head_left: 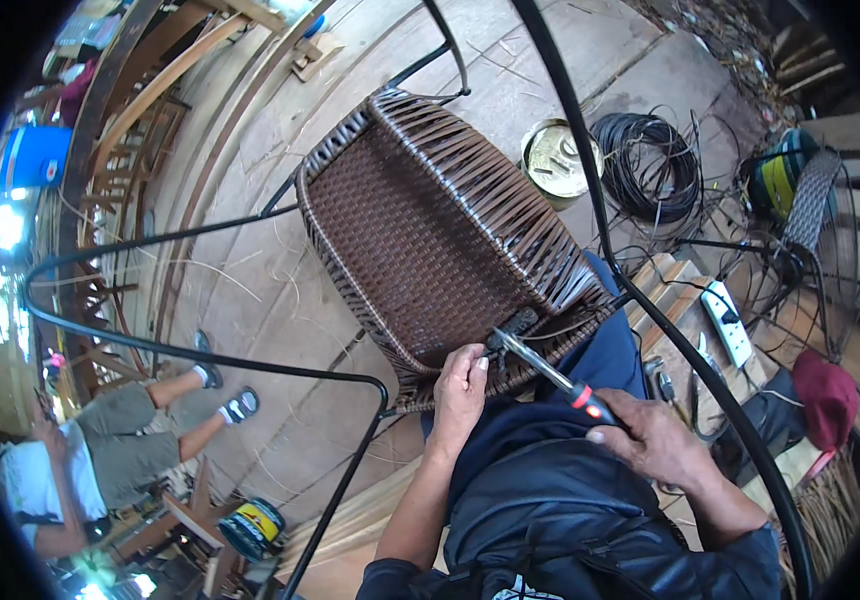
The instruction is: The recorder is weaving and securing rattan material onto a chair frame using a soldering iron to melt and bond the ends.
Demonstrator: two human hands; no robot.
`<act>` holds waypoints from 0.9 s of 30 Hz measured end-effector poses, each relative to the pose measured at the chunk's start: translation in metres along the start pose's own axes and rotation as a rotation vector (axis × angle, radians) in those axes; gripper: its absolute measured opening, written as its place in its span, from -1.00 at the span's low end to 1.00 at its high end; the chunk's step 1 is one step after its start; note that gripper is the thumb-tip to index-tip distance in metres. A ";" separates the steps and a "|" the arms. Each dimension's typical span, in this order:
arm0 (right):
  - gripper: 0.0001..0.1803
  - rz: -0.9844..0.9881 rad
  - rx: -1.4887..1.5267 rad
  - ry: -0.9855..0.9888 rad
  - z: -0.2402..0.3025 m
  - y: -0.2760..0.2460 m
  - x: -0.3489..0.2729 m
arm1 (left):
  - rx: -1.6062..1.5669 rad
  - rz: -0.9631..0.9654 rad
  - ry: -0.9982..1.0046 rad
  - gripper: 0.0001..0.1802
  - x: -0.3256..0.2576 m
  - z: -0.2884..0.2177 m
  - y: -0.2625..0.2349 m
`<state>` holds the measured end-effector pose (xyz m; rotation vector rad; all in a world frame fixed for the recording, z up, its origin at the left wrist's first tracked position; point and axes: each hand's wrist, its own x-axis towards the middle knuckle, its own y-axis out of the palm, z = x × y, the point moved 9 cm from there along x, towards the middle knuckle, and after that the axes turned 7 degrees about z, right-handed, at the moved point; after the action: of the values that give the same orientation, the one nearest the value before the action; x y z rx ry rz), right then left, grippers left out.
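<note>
A brown woven chair (410, 250) with a black tubular metal frame (200, 352) lies tilted across my lap. My right hand (655, 435) is wrapped round the red and black grip of a hammer (540, 365) with a shiny metal shaft. The hammer's head is at the chair's near woven edge, right by the fingertips of my left hand (462, 385). Those fingers are pinched together at the edge, around something small and dark that I cannot make out. Wrapped strands (490, 200) run along the chair's right side.
A coil of dark strand (650, 165) lies beside a round tin (558, 160). To my right are a white power strip (728, 322), wood pieces, hand tools and a maroon cap (825, 400). A person (100, 460) is at the left, near a bucket (252, 528).
</note>
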<state>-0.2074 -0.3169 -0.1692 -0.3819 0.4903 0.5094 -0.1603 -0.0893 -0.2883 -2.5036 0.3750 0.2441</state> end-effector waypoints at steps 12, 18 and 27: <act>-0.66 -0.201 -0.389 0.596 -0.057 -0.089 -0.129 | 0.133 -0.068 0.081 -0.84 -0.010 -0.004 0.000; -0.67 -0.277 -0.492 0.606 -0.047 -0.096 -0.136 | 0.104 -0.102 0.143 -0.84 -0.008 -0.008 -0.001; -0.67 -0.198 -0.525 0.519 -0.029 -0.083 -0.123 | 0.105 -0.033 0.069 -0.80 -0.001 0.000 0.008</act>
<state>-0.2657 -0.4421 -0.1088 -1.0713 0.8096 0.3367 -0.1636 -0.0957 -0.2921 -2.4168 0.3648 0.1221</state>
